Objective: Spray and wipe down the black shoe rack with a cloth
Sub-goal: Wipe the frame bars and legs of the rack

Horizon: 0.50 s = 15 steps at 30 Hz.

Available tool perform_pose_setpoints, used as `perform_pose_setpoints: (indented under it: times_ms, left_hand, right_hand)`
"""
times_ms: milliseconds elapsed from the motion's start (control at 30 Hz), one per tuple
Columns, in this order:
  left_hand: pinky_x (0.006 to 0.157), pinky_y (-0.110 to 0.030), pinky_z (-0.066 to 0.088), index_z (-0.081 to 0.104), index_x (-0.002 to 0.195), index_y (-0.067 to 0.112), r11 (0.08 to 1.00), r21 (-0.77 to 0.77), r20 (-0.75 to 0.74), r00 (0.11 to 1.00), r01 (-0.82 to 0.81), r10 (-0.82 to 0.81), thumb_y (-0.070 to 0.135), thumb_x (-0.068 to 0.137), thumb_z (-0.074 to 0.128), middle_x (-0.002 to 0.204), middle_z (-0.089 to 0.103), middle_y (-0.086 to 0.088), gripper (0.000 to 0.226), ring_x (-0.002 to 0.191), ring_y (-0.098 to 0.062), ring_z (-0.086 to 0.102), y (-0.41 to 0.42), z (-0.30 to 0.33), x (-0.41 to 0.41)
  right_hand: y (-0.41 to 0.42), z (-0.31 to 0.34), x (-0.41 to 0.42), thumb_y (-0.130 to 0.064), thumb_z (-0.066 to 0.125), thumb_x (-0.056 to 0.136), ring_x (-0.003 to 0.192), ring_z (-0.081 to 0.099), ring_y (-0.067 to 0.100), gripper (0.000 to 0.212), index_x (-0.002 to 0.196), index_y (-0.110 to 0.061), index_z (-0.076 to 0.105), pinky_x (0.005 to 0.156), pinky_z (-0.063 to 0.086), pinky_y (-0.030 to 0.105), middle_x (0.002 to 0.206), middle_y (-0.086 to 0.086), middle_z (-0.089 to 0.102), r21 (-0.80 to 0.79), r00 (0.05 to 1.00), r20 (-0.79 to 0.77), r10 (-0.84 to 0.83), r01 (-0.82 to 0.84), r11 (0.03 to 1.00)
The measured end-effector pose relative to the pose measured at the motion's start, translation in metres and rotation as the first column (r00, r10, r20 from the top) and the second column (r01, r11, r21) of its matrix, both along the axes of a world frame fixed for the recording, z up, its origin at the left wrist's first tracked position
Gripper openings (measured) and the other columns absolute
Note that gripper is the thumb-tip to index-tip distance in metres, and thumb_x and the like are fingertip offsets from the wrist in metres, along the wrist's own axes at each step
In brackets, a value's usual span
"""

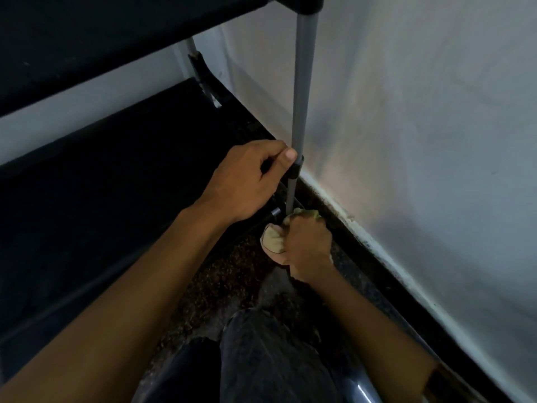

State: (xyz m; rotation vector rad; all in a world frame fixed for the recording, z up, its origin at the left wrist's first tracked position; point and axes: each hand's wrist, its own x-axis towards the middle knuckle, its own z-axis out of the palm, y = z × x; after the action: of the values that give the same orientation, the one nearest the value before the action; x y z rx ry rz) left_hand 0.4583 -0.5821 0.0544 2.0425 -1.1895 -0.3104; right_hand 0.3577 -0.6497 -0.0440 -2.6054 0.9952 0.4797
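Observation:
The black shoe rack (122, 158) fills the left side, with two dark fabric shelves and a grey metal corner pole (303, 88) rising to a black joint at the top. My left hand (247, 181) grips the pole at its black connector, thumb against the tube. Lower down, my right hand (309, 245) holds a pale yellow-green cloth (273, 239) wrapped around the foot of the same pole, just above the floor. No spray bottle is in view.
A white wall (421, 126) runs close along the right of the rack, with a dark skirting (377, 257) at its base. The floor (229, 274) is dark speckled stone. My knee in dark trousers (267, 359) sits at the bottom centre.

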Motion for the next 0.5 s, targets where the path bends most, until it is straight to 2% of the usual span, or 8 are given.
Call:
perform_pose_setpoints:
  times_ms: [67,133,167,267,300,367,433,500]
  left_hand:
    - [0.063,-0.036,0.050,0.066,0.091,0.012,1.000,-0.005,0.001,1.000,-0.005,0.005,0.043,0.096,0.040,0.076,0.062,0.003,0.041,0.068,-0.011,0.060,0.000,0.000,0.000]
    - [0.064,-0.037,0.051,0.067,0.092,0.015,1.000,0.005,0.005,1.000,-0.017,0.017,0.046,0.095,0.039,0.077,0.062,0.004,0.042,0.069,-0.011,0.060,-0.001,0.000,0.001]
    - [0.066,-0.039,0.051,0.067,0.092,0.016,1.000,0.011,0.003,1.000,-0.023,0.023,0.047,0.094,0.038,0.078,0.063,0.004,0.043,0.071,-0.012,0.060,-0.001,0.000,0.001]
    - [0.069,-0.043,0.052,0.067,0.092,0.014,1.000,0.012,-0.001,1.000,-0.024,0.024,0.048,0.094,0.037,0.083,0.066,0.000,0.045,0.076,-0.015,0.062,0.001,0.000,0.000]
    - [0.069,-0.043,0.052,0.066,0.092,0.012,1.000,0.010,-0.009,1.000,-0.023,0.023,0.047,0.094,0.038,0.083,0.066,-0.001,0.045,0.076,-0.015,0.062,0.001,0.001,0.000]
    - [0.069,-0.043,0.051,0.066,0.089,0.011,1.000,0.013,-0.014,1.000,-0.018,0.018,0.044,0.095,0.039,0.081,0.064,-0.001,0.044,0.074,-0.015,0.061,0.000,0.002,-0.002]
    - [0.069,-0.044,0.050,0.065,0.087,0.011,1.000,0.018,-0.002,1.000,-0.020,0.020,0.043,0.096,0.039,0.078,0.063,-0.001,0.042,0.074,-0.015,0.060,0.001,0.003,-0.002]
    - [0.068,-0.044,0.050,0.064,0.085,0.011,1.000,0.014,0.004,1.000,-0.019,0.019,0.043,0.096,0.039,0.077,0.063,-0.001,0.043,0.073,-0.016,0.060,0.002,0.002,-0.002]
  right_hand:
    - [-0.003,0.003,-0.002,-0.025,0.046,0.098,0.119,0.048,0.031,0.031,0.124,-0.009,0.054,0.090,0.046,0.037,0.128,0.014,0.051,0.051,0.986,-0.085,0.141,-0.137,0.989]
    - [0.002,0.004,-0.008,-0.024,0.052,0.094,0.118,0.048,0.032,0.032,0.121,-0.008,0.054,0.089,0.046,0.039,0.124,0.014,0.054,0.070,0.975,-0.062,0.213,-0.209,0.975]
    - [0.004,0.001,-0.011,-0.022,0.053,0.093,0.115,0.050,0.033,0.029,0.117,-0.007,0.057,0.086,0.048,0.039,0.119,0.015,0.058,0.038,0.977,0.005,0.211,-0.211,0.977]
    - [0.008,-0.002,-0.013,-0.021,0.064,0.087,0.096,0.059,0.039,0.016,0.090,-0.006,0.069,0.069,0.052,0.040,0.090,0.016,0.065,-0.083,0.952,0.301,0.056,-0.033,0.996]
    - [0.008,-0.002,-0.011,-0.024,0.059,0.091,0.097,0.058,0.039,0.021,0.090,-0.006,0.070,0.071,0.051,0.040,0.091,0.017,0.065,-0.077,0.957,0.288,0.043,-0.021,0.997]
    - [0.007,-0.001,-0.005,-0.029,0.040,0.101,0.106,0.054,0.034,0.033,0.106,-0.008,0.066,0.079,0.046,0.037,0.108,0.015,0.062,-0.055,0.990,0.105,0.089,-0.084,0.995]
    - [-0.002,0.008,0.006,-0.032,0.040,0.101,0.111,0.053,0.029,0.033,0.116,-0.010,0.060,0.080,0.045,0.035,0.118,0.011,0.058,0.001,0.994,-0.026,0.105,-0.105,0.994]
    - [-0.009,0.018,0.016,-0.030,0.043,0.100,0.111,0.055,0.026,0.030,0.117,-0.011,0.059,0.078,0.045,0.032,0.119,0.008,0.059,0.058,0.997,-0.053,0.062,-0.059,0.997]
